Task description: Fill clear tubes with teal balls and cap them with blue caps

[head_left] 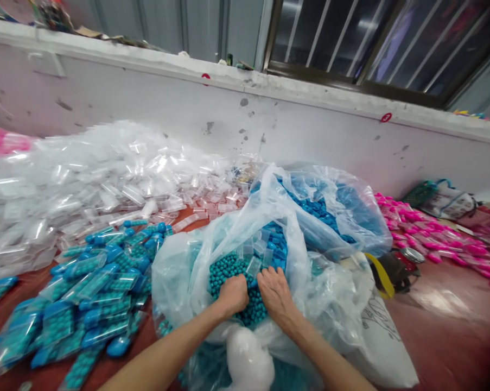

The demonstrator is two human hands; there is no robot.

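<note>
A large clear plastic bag [175, 260] stands open in front of me, with teal beads [224, 271], clear small containers [265, 236] and blue caps [278, 247] inside. My left hand [234, 295] is closed in a fist over the beads. Beside it, my right hand [274, 290] has its fingers curled down into the bead heap. One clear container [253, 267] sits just above and between the hands; whether either touches it I cannot tell. Whatever the fingertips hold is hidden. Below the hands, a white rounded bundle [248, 358] bulges at the bag's near side.
To the left, filled containers of teal beads with blue caps [102, 288] lie piled on the red table [444, 326]. Behind them rises a heap of clear empty containers [118, 163]. A second bag [350, 201] holds blue caps. Pink filled pieces [436, 233] lie at right.
</note>
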